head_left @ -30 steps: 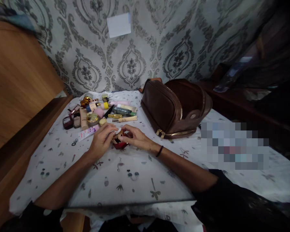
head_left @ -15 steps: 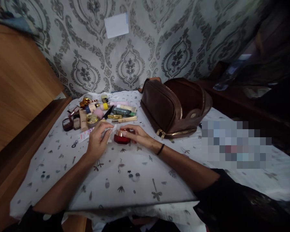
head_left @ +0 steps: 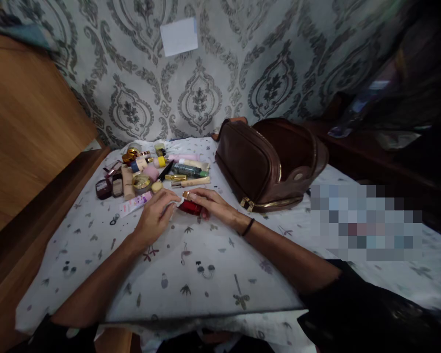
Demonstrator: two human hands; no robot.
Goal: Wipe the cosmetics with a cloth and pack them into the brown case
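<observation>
A small red bottle [head_left: 190,207] with a gold top is tilted just above the patterned cloth. My right hand [head_left: 213,206] is closed around its right side and top. Against the bottle's left side is a thin white wipe or tissue [head_left: 175,202], pinched in my left hand [head_left: 157,212]. Part of the wipe is hidden by my fingers. Just behind my left hand lie a white and purple tube [head_left: 135,204] and a round yellowish item [head_left: 157,187].
Several cosmetics, among them a green bottle [head_left: 189,170] and a pink sponge [head_left: 151,171], lie behind my hands. A brown bag [head_left: 246,162] stands open at the right. Wooden furniture [head_left: 33,113] borders the left, and a clear bottle [head_left: 356,108] is at the far right.
The red bottle has been tilted and shifted slightly right. My left hand has moved right, bringing the white wipe against the bottle. The view has shifted slightly.
</observation>
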